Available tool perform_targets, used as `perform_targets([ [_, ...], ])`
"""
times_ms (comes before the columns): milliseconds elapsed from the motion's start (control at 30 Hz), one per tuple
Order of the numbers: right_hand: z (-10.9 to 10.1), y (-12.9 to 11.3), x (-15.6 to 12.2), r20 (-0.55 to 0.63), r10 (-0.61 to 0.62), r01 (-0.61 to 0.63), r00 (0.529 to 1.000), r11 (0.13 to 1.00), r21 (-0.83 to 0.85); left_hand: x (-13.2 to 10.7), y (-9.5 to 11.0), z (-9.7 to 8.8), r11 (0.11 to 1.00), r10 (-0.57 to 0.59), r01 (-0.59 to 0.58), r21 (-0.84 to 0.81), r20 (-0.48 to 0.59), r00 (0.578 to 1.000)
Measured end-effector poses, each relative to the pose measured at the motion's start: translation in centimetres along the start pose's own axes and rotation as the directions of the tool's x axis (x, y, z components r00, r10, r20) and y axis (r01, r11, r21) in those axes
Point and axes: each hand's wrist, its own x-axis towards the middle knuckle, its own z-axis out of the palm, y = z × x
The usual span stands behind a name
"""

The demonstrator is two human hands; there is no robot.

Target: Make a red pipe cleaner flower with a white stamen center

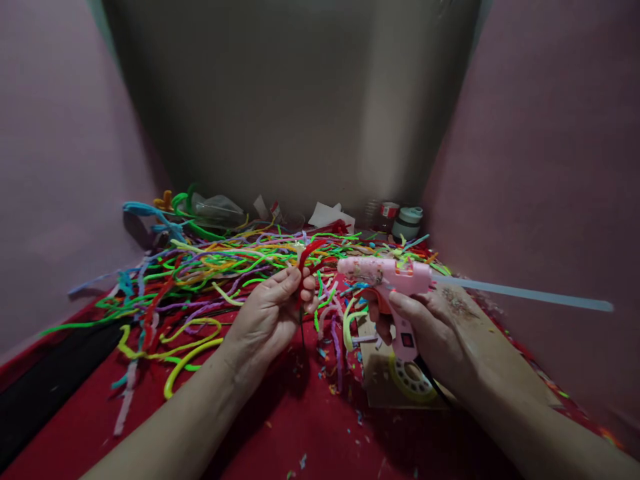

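My left hand (280,303) pinches a red pipe cleaner (313,249) between thumb and fingers; a thin dark stem hangs below the grip. A small pale tip shows beside the red piece. In my right hand (425,320) is a pink glue gun (385,272), held by its handle with the fingers around the orange trigger. Its nozzle points left, close to the red pipe cleaner; whether they touch I cannot tell. A long translucent glue stick (525,294) juts from the gun's back end. Specks of coloured fuzz cling to the gun's front.
Many coloured pipe cleaners (200,267) lie heaped across the red cloth (280,427). Under my right hand are a cardboard piece (380,387) and a yellow tape roll (413,383). A lidded jar (407,223) and white paper (330,217) stand at the back. Pink walls (550,167) flank both sides.
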Motion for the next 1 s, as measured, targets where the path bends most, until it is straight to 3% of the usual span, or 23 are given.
perform_targets([
  [167, 0.0, -0.1, 0.2, 0.068, 0.122, -0.125, 0.990, 0.992, 0.037, -0.2, 0.0, 0.0, 1.000, -0.006, 0.006, 0.005, -0.007, 1.000],
  [467, 0.5, 0.7, -0.1, 0.019, 0.148, -0.149, 0.989, 0.974, 0.171, -0.2, 0.1, 0.0, 1.000, -0.008, 0.008, 0.013, 0.005, 1.000],
  [700, 0.7, 0.7, 0.0, 0.074, 0.232, -0.244, 0.970, 0.931, 0.271, -0.2, 0.1, 0.0, 1.000, -0.021, 0.021, -0.010, -0.010, 1.000],
  [833, 0.6, 0.6, 0.0, 0.120, 0.292, -0.313, 0.949, 0.923, 0.226, 0.0, 0.0, 0.1, 1.000, -0.009, 0.009, -0.007, -0.018, 1.000],
  [1000, 1.2, 2.3, -0.3, 0.114, 0.264, -0.287, 0.958, 0.910, 0.301, -0.1, 0.0, 0.3, 1.000, -0.021, 0.020, -0.018, -0.038, 0.999],
])
